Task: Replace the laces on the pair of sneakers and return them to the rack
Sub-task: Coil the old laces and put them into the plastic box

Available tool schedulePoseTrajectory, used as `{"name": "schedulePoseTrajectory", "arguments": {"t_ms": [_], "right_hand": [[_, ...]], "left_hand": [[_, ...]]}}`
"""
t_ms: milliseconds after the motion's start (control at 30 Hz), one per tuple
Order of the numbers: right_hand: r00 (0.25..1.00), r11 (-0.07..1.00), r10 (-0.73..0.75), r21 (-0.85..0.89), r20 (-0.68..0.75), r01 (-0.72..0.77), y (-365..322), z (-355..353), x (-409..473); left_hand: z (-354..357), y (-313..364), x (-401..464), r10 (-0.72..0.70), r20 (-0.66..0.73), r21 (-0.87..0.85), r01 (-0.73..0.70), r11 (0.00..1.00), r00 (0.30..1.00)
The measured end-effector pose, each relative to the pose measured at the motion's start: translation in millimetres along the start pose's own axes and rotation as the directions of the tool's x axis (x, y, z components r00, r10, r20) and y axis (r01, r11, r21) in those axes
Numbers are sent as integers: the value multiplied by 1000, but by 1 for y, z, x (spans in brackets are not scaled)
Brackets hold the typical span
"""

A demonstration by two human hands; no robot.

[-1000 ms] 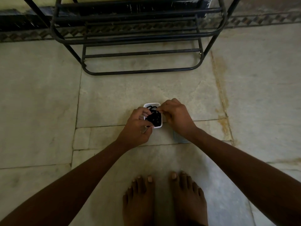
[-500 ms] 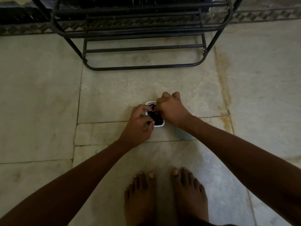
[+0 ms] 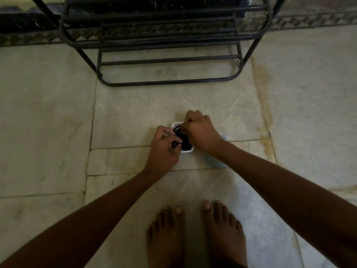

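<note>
Left hand (image 3: 164,149) now pinching black laces (image 3: 183,140), right hand (image 3: 201,132) curled over container (image 3: 176,125)

Large pale beige stone floor slabs (image 3: 48,117) with thin dark joints fill the dimly lit room. A rusty brown stain streak (image 3: 263,105) runs down the floor. Beyond it, a dark zigzag-patterned tile border (image 3: 313,21) lines the wall base.

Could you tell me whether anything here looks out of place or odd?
Nothing looks spilled or broken. The black laces sit as a tangled bundle in the small white container on the floor, with both hands, left and right, pinching at them. A brownish stain runs along the floor tile joint right of the rack.
</note>
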State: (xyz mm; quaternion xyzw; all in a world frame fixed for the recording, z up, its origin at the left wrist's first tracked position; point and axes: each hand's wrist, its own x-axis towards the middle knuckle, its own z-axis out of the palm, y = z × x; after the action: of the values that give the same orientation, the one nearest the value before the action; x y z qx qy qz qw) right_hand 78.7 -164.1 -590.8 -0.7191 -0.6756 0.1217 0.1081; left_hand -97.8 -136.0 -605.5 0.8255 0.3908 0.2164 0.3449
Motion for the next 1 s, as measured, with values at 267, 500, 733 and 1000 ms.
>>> {"name": "schedulePoseTrajectory", "arguments": {"t_ms": [267,500,733,1000], "right_hand": [[987,935,68,354,-144,-12,10,4,-37],[992,836,121,541,-22,-90,7,4,-44],[993,845,113,528,-28,-81,8,6,-40],[983,899,47,436,-175,34,11,7,-44]], "left_hand": [[2,1,4,-174,-92,-42,170,985,981],[-1,5,7,-197,-145,-47,192,980,970],[0,10,13,-161,-137,11,164,986,977],[0,18,23,-165,-124,24,169,985,978]]}}
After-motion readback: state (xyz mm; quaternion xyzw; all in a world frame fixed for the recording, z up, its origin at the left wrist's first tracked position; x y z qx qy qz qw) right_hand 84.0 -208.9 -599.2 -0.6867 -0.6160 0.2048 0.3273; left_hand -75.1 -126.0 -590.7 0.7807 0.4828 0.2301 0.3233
